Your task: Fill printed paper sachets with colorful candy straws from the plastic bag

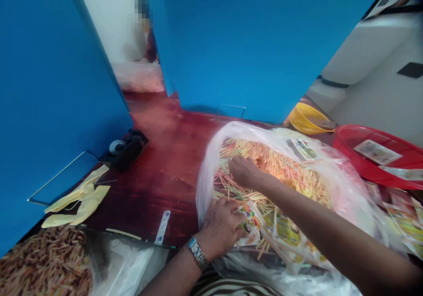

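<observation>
A large clear plastic bag (209, 172) lies wide at the mouth, full of thin pastel sticks (297, 172) in pink, yellow and green. My right hand (243, 171) reaches across into the sticks at the bag's left side. Its fingers are curled down among them, and the fingertips are hidden. Nearer to me, my left hand (223, 225), with a metal watch on the wrist, grips the edge of a colourful printed packet (253, 223). More yellow printed packets (284, 230) lie to its right, under my right forearm.
Blue partitions (251, 45) stand behind and at left. A black tape dispenser (127, 150), yellow strips (79, 199) and a small ruler-like strip (163, 227) lie on the dark red table (155, 172). Brown sticks (49, 260) sit lower left; yellow (307, 117) and red baskets (350, 150) stand right.
</observation>
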{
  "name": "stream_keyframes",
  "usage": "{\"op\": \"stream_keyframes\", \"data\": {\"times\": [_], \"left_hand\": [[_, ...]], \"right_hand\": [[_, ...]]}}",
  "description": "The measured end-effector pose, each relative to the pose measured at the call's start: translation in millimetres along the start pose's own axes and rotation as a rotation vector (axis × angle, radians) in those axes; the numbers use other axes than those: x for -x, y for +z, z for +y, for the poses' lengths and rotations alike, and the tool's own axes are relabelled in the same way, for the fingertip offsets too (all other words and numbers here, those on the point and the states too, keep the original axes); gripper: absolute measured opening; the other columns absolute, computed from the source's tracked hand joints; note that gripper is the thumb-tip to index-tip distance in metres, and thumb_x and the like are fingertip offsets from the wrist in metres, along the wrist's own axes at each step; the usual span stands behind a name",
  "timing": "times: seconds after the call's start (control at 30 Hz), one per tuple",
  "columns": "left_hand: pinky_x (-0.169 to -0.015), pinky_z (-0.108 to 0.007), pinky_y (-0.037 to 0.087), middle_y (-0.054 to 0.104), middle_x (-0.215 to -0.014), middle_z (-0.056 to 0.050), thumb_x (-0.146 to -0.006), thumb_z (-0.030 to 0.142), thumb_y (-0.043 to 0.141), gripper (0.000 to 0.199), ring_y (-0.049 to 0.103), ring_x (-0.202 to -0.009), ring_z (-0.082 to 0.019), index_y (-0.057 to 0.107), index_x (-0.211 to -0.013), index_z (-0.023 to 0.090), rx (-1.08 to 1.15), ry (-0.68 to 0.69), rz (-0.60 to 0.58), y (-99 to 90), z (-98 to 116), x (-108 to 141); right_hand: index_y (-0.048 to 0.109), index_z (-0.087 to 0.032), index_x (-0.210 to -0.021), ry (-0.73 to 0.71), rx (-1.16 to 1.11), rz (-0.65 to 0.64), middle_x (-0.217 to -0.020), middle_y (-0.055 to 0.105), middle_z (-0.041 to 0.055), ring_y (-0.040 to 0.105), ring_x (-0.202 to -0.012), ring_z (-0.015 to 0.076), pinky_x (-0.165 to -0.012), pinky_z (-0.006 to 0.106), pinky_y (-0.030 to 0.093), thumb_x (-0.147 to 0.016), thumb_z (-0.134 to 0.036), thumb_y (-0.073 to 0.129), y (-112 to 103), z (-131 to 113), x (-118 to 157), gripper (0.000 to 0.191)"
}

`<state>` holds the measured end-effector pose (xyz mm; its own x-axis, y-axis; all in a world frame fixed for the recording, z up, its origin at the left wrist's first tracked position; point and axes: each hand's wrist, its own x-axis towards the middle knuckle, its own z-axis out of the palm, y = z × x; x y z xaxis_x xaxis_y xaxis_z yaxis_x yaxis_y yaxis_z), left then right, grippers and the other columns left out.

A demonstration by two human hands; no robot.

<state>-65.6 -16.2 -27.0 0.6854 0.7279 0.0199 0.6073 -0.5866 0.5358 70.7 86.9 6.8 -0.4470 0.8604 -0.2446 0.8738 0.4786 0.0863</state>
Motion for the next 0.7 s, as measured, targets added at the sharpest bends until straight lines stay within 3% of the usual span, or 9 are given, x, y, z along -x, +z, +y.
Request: {"op": "stream_keyframes", "data": {"times": [0.13, 0.3, 0.47, 0.7], "left_hand": [[-0.087, -0.04, 0.034, 0.057, -0.123, -0.001, -0.076, 0.038, 0.066, 0.024, 0.046, -0.107, -0.025, 0.066, -0.098, 0.028, 0.007, -0.018, 0.003, 0.7, -1, 0], [-0.086, -0.039, 0.034, 0.057, -0.124, 0.001, -0.074, 0.04, 0.067, 0.023, 0.047, -0.106, -0.024, 0.067, -0.094, 0.028, 0.02, -0.027, -0.016, -0.3, 0, -1], [-0.089, -0.039, 0.033, 0.056, -0.126, 0.002, -0.074, 0.04, 0.068, 0.024, 0.046, -0.11, -0.023, 0.067, -0.095, 0.029, 0.021, -0.028, -0.004, -1.0, 1, -1], [-0.088, -0.038, 0.034, 0.059, -0.122, 0.001, -0.073, 0.04, 0.069, 0.025, 0.047, -0.109, -0.023, 0.068, -0.096, 0.032, 0.011, -0.04, 0.014, 0.8, 1, -1]], "right_hand": [[0.055, -0.015, -0.113, -0.168, 0.003, -0.002, -0.122, 0.052, 0.0155, 0.044, -0.113, 0.0291, -0.09, 0.044, 0.038, -0.083, -0.021, 0.049, -9, 11, -23, 0.031], [0.044, -0.015, -0.129, -0.291, -0.046, -0.103, -0.135, 0.041, 0.0151, 0.033, -0.125, 0.0342, -0.1, 0.052, 0.03, -0.066, -0.045, 0.068, -5, 18, -45, 0.075], [0.059, -0.015, -0.111, -0.191, -0.006, -0.022, -0.126, 0.049, 0.016, 0.041, -0.116, 0.0339, -0.101, 0.059, 0.023, -0.067, -0.036, 0.068, 7, 6, -39, 0.049], [0.055, -0.013, -0.114, -0.097, -0.003, 0.081, -0.125, 0.049, 0.0186, 0.042, -0.116, 0.0323, -0.098, 0.06, 0.026, -0.082, -0.016, 0.048, 6, 4, -16, 0.033]]}}
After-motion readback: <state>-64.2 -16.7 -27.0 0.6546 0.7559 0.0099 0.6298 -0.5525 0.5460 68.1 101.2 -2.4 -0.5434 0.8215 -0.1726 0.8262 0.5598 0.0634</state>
